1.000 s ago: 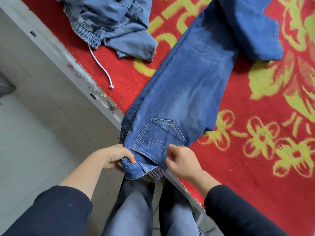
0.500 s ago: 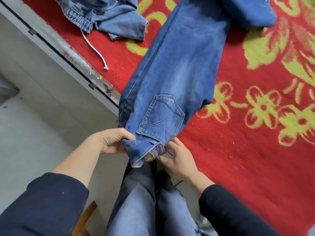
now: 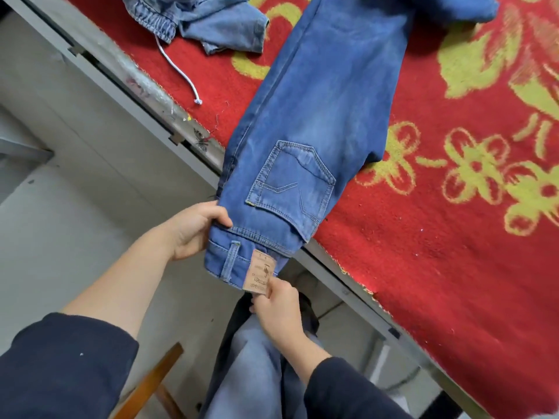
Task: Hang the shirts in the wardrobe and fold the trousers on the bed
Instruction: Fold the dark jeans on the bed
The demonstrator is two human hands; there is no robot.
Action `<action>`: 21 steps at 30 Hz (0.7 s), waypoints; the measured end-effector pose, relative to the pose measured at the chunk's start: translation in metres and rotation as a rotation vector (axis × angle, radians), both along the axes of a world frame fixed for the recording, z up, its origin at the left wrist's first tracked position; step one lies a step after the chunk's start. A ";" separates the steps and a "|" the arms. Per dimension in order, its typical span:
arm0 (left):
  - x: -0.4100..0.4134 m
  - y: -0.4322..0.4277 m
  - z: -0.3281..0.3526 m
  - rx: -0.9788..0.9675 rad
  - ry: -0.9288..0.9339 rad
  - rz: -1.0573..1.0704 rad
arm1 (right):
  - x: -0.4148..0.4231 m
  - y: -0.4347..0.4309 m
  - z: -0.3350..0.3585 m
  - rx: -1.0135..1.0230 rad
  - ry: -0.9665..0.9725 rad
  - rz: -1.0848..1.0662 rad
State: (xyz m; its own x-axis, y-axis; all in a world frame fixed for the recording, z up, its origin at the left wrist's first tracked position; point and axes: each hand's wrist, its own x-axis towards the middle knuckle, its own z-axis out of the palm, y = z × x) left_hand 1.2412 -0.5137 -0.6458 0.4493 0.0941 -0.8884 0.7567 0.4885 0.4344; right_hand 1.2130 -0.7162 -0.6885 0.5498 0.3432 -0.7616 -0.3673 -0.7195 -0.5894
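A pair of blue jeans (image 3: 326,95) lies lengthwise on the bed, folded along its length, back pocket up. Its waistband hangs over the bed's near edge, and a brown leather patch (image 3: 259,273) shows on it. My left hand (image 3: 193,231) grips the waistband's left side with the thumb on top. My right hand (image 3: 279,309) pinches the waistband's lower corner just under the patch. The far ends of the legs run out of view at the top.
A red blanket (image 3: 453,267) with yellow flowers covers the bed. A second, paler pair of denim trousers (image 3: 211,19) with a white drawstring (image 3: 181,77) lies crumpled at the top left. The grey bed frame (image 3: 127,83) runs diagonally. A wooden chair part (image 3: 151,385) stands by my legs.
The turned-over waistband is now flattened, so the belt loop and brown patch show. My right hand moved down to the waistband's lower corner. My left hand kept its grip.
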 end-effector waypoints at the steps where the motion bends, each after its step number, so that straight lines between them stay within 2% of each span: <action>1: -0.003 0.003 -0.001 0.009 0.007 0.065 | 0.004 -0.002 0.001 0.014 -0.033 0.147; 2: -0.006 0.006 -0.008 0.112 0.035 0.078 | 0.011 -0.007 -0.003 0.003 -0.071 0.271; 3: -0.009 0.010 -0.015 0.305 0.103 0.017 | 0.021 -0.011 -0.008 -0.014 -0.114 0.352; 5: -0.014 0.015 -0.031 0.713 0.289 -0.296 | 0.049 -0.019 -0.016 -0.101 -0.202 0.423; 6: -0.014 0.012 -0.036 0.804 0.355 -0.442 | 0.064 -0.022 -0.017 -0.126 -0.233 0.403; 8: -0.010 0.004 -0.040 0.777 0.398 -0.541 | 0.093 -0.024 -0.015 -0.141 -0.300 0.340; 11: 0.007 -0.009 -0.042 0.734 0.305 -0.433 | 0.136 -0.018 -0.010 -0.114 -0.403 0.299; 21: 0.102 -0.002 -0.038 0.993 0.091 -0.332 | 0.250 0.026 0.010 -0.099 -0.561 0.149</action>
